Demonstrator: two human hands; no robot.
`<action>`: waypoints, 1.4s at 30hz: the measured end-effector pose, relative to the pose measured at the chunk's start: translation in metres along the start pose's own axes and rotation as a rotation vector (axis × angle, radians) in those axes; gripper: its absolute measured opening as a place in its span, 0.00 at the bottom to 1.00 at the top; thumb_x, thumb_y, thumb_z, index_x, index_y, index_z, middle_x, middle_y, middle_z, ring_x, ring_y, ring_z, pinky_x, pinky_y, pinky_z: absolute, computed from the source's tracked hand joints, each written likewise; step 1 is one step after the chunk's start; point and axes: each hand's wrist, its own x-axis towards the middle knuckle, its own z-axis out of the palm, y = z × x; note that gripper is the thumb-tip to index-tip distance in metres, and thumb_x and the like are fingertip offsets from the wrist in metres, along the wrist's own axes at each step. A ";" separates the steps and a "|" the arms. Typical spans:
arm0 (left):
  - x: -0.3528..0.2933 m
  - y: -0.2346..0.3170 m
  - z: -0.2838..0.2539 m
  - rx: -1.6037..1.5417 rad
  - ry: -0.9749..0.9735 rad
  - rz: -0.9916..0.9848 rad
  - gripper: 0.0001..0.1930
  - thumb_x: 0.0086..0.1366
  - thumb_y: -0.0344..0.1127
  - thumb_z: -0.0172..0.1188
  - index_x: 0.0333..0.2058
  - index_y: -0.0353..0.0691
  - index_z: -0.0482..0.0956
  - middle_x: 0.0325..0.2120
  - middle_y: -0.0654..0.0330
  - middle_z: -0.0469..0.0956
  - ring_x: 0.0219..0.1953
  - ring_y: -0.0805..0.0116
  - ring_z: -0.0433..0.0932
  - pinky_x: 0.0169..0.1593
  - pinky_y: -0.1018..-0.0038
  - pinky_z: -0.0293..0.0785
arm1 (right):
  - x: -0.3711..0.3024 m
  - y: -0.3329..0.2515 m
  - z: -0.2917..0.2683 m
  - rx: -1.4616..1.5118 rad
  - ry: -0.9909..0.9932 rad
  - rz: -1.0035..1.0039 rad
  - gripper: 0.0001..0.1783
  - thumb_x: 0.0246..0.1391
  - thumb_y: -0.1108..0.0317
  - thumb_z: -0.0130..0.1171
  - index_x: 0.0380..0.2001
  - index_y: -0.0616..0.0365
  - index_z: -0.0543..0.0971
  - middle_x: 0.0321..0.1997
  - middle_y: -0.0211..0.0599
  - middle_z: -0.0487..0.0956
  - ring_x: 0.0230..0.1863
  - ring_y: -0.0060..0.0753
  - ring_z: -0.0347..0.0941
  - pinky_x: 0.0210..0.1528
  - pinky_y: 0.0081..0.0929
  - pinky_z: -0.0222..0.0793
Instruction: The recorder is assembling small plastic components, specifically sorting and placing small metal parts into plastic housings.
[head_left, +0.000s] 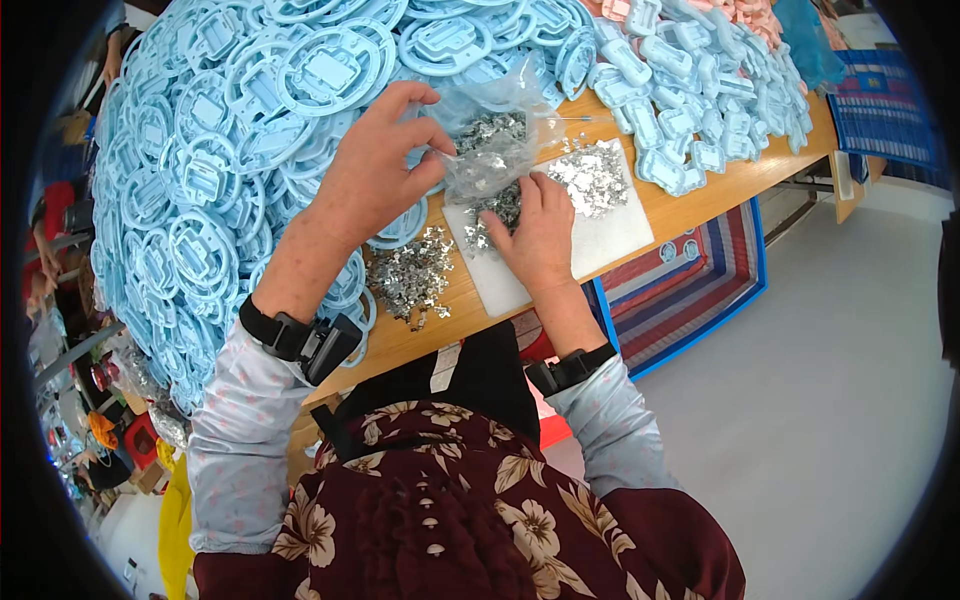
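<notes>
A clear plastic bag point(490, 165) with small silvery metal pieces inside lies tilted over a white board point(500, 290) on the table. My left hand point(385, 165) pinches the bag's left edge between thumb and fingers. Close by, my right hand point(540, 235) rests at the lower end of the bag, thumb and fingers apart. Dark metal pieces point(503, 207) show in the gap between them. Brighter flat metal pieces point(592, 180) are spread on the board to the right. Another heap of small metal parts point(412, 278) sits on the bare wood left of the board.
A tall heap of light-blue round plastic parts point(335, 70) fills the left and back of the wooden table point(735, 195). Smaller blue oblong parts point(680, 100) are piled at the right, with pink ones point(745, 12) behind. A striped, blue-rimmed bin point(685, 290) stands below the table's right edge.
</notes>
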 end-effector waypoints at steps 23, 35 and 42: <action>0.008 -0.017 -0.006 0.020 0.061 -0.055 0.04 0.54 0.28 0.64 0.30 0.41 0.83 0.49 0.57 0.76 0.37 0.63 0.80 0.39 0.71 0.77 | 0.004 -0.008 0.031 -0.231 0.102 -0.042 0.18 0.42 0.55 0.68 0.34 0.51 0.77 0.41 0.31 0.74 0.46 0.43 0.70 0.44 0.47 0.63; 0.006 -0.015 -0.007 0.021 0.043 -0.071 0.03 0.55 0.28 0.64 0.30 0.41 0.83 0.49 0.58 0.76 0.32 0.65 0.79 0.36 0.72 0.76 | 0.005 0.004 0.038 -0.112 0.147 -0.147 0.09 0.38 0.65 0.66 0.27 0.49 0.78 0.30 0.31 0.73 0.32 0.43 0.72 0.31 0.40 0.69; 0.007 -0.007 -0.015 0.142 -0.068 0.004 0.09 0.55 0.23 0.62 0.34 0.43 0.81 0.39 0.61 0.78 0.29 0.57 0.79 0.34 0.68 0.76 | 0.006 0.005 0.031 0.137 0.106 -0.060 0.10 0.38 0.69 0.66 0.29 0.50 0.80 0.33 0.30 0.78 0.37 0.42 0.76 0.35 0.36 0.73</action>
